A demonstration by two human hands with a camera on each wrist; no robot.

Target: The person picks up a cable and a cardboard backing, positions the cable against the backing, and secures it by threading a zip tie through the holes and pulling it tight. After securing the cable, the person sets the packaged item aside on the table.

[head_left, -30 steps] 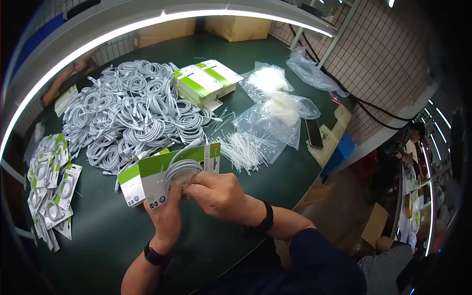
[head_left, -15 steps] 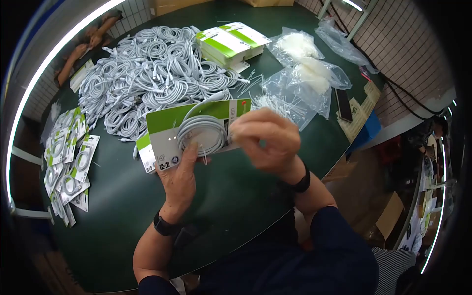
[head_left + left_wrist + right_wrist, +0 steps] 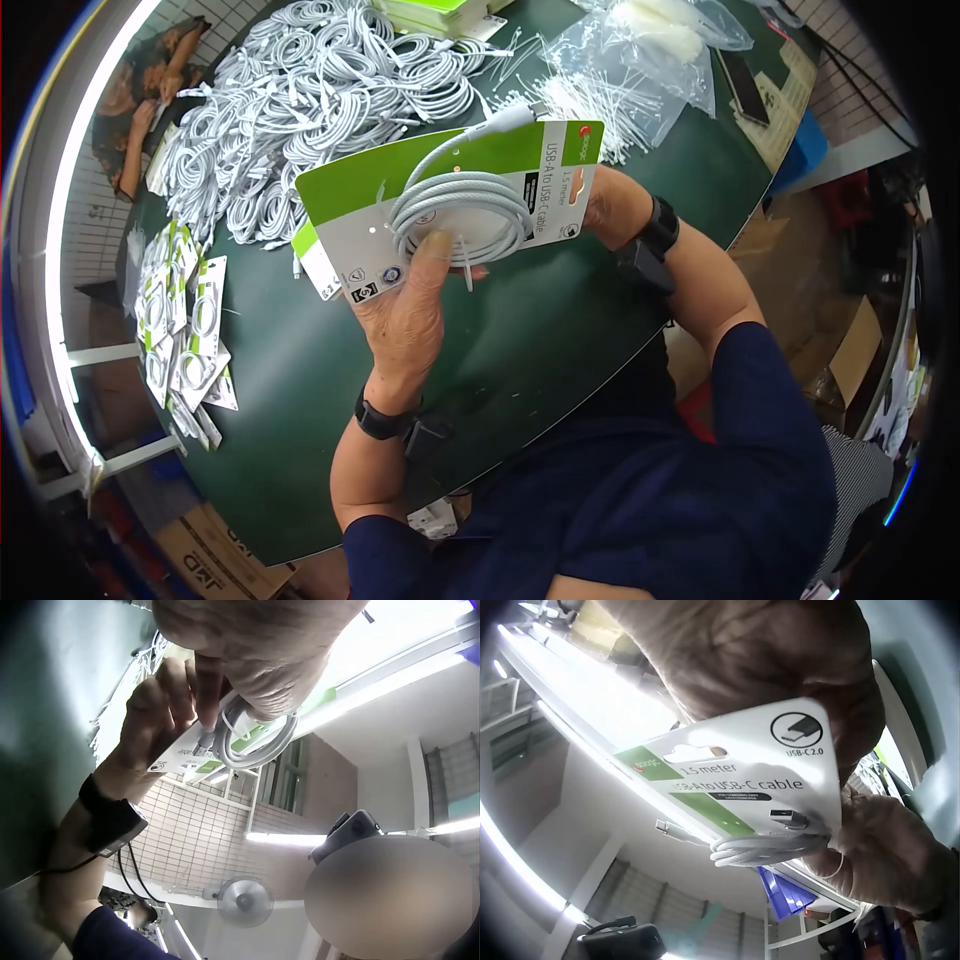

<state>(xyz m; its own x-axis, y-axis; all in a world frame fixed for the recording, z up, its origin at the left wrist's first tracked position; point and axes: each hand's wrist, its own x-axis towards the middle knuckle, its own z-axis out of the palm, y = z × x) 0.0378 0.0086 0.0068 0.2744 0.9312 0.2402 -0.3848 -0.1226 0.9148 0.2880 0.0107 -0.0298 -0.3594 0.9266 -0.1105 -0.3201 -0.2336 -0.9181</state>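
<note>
And here we are with a green-and-white card (image 3: 505, 152) held up above the desk (image 3: 530, 360), just off the middle of the head view toward twelve o'clock, its print reading USB-A to USB-C cable at the three o'clock end. A coil of pale grey cable (image 3: 465, 186) lies right across the card's face, one plug (image 3: 515, 119) poking past the top edge toward one o'clock, and a thin white tie (image 3: 468, 268) hanging off the coil at six. The right-wrist camera picks up the other plug (image 3: 786, 817), metal end showing against the card.

Over to the hands! The left hand (image 3: 405, 318) comes in from seven o'clock, gripping the card at its lower edge, thumb (image 3: 434, 252) pressed down on the coil. The right hand (image 3: 612, 205) is tucked at the card's three o'clock end, fingers mostly hidden behind it; how far they are closed, and whether they have hold of the card, I cannot tell.

Around the desk now: a big heap of coiled cables (image 3: 310, 120) at eleven o'clock, a stack of cards (image 3: 430, 14) cut off at twelve, loose white ties (image 3: 600, 105) and a clear plastic bag (image 3: 690, 75) at one, a dark phone (image 3: 742, 88) at two, and a pile of carded cables (image 3: 185, 320) out at nine.
</note>
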